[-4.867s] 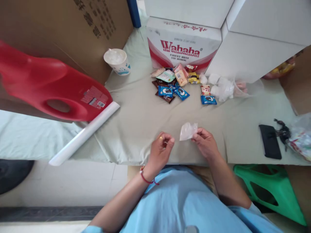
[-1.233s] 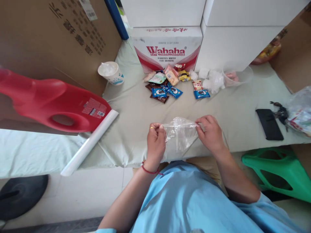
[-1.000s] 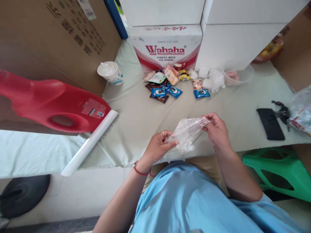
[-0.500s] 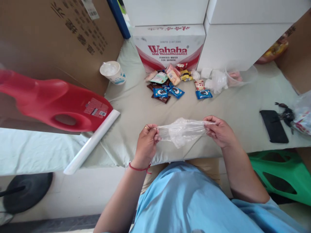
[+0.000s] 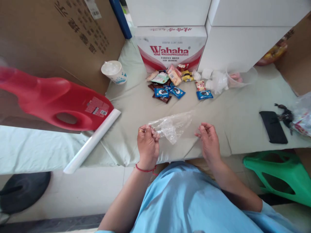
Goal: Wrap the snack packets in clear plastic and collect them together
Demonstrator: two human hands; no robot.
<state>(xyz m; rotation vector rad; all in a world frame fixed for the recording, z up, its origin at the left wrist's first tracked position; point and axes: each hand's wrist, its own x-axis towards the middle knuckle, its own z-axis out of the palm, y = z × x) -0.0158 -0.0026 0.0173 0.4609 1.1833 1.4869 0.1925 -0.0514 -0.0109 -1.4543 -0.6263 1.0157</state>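
Note:
A thin clear plastic bag (image 5: 171,126), crumpled toward its lower middle, hangs over the near part of the cloth-covered table (image 5: 136,106). My left hand (image 5: 148,142) pinches its left end between thumb and fingers, and a red string circles that wrist. To the right, my right hand (image 5: 208,139) is apart from the bag, its fingers loosely bent with a gap at the thumb. The bag's right end is loose and points up to the right. Beyond the hands lie a pile of wrapped snacks (image 5: 167,85) and a blue snack packet (image 5: 204,94).
At left are a red jug (image 5: 60,103), a white roll (image 5: 92,141) overhanging the table edge and a paper cup (image 5: 114,72). Boxes (image 5: 172,48) line the back. A clear tub (image 5: 245,77), black phone (image 5: 273,127) and green stool (image 5: 282,174) are at right.
My right hand has let go of the bag, which was stretched between both hands. The bag's right end has swung up and inward. My left hand still grips its end.

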